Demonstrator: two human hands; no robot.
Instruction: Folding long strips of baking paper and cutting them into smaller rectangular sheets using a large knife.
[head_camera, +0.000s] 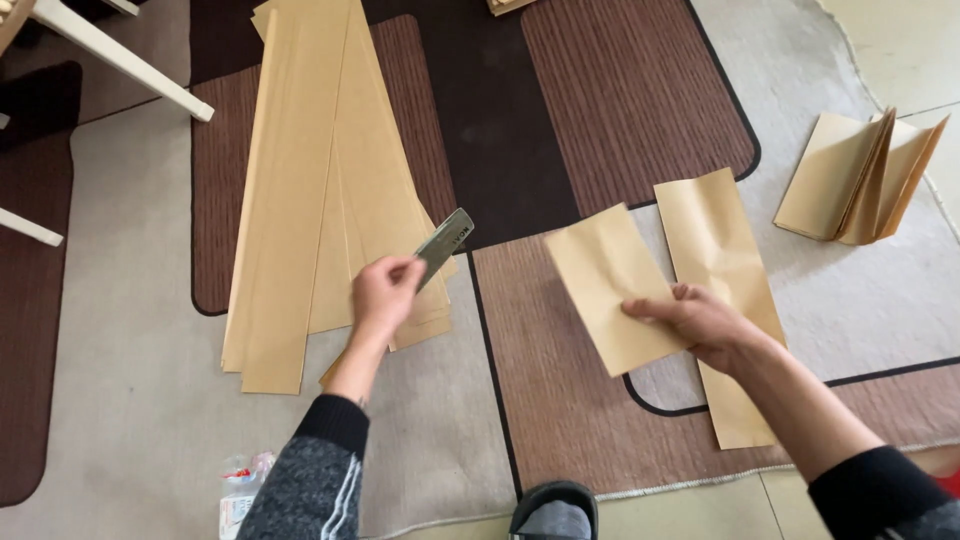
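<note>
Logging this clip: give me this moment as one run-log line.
left hand: holds metal ruler | right hand: holds paper piece | long paper strips on rug | folded stack far right

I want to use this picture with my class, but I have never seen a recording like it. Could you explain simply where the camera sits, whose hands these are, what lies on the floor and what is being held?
There is no machine here. One camera, worn on a person's head, looks down at that person's own two bare hands over a patterned rug on the floor. The left hand holds a flat metal ruler in its fingers. The right hand holds a short piece of tan paper, which overlaps a longer strip lying beneath it. To the left lies a stack of long tan paper strips. At the far right sits a bundle of folded paper, fanned open. A white furniture leg shows at the top left.
</note>
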